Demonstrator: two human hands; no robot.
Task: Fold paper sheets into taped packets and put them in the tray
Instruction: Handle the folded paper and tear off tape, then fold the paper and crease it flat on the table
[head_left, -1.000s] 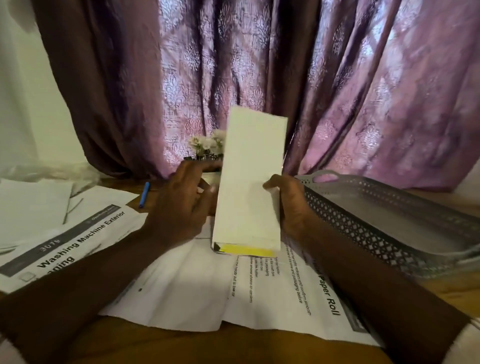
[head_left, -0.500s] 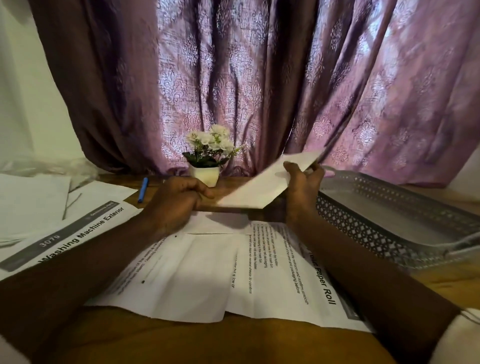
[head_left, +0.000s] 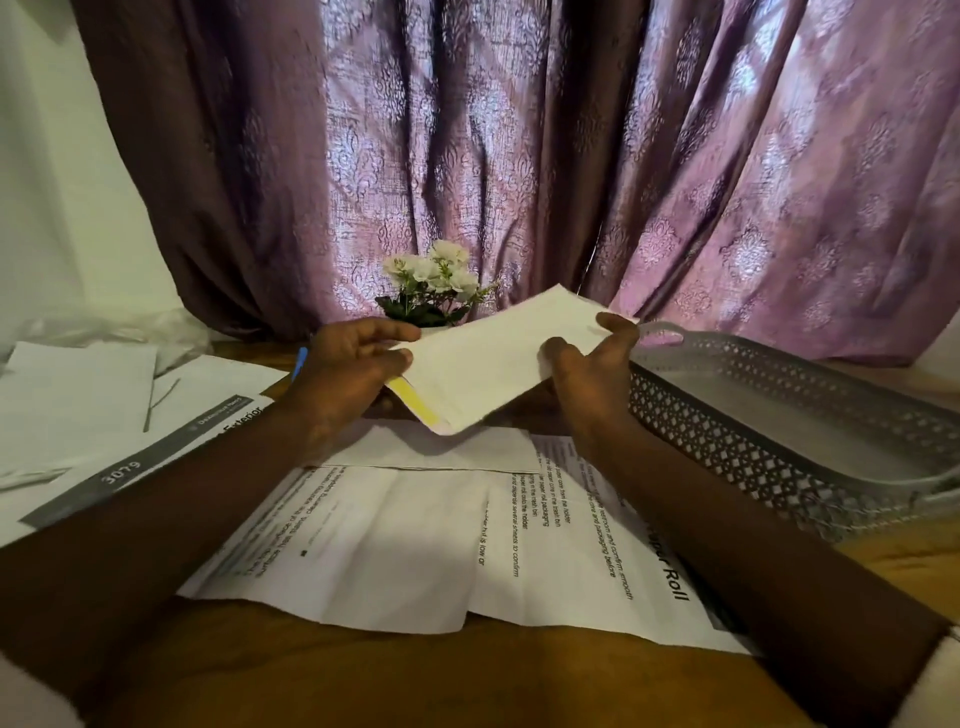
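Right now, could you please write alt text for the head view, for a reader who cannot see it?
Two hands hold a folded white paper packet with a yellow tape strip above a wooden table, the left hand gripping one end and the right hand the other. A grey perforated tray sits to the right; printed paper sheets lie beneath.

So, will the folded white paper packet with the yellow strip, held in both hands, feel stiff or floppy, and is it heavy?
Probably fairly stiff: the folded white paper packet spans flat between the left hand and the right hand without sagging. Likely very light, since each hand only pinches one end. Being flat, it should not roll.
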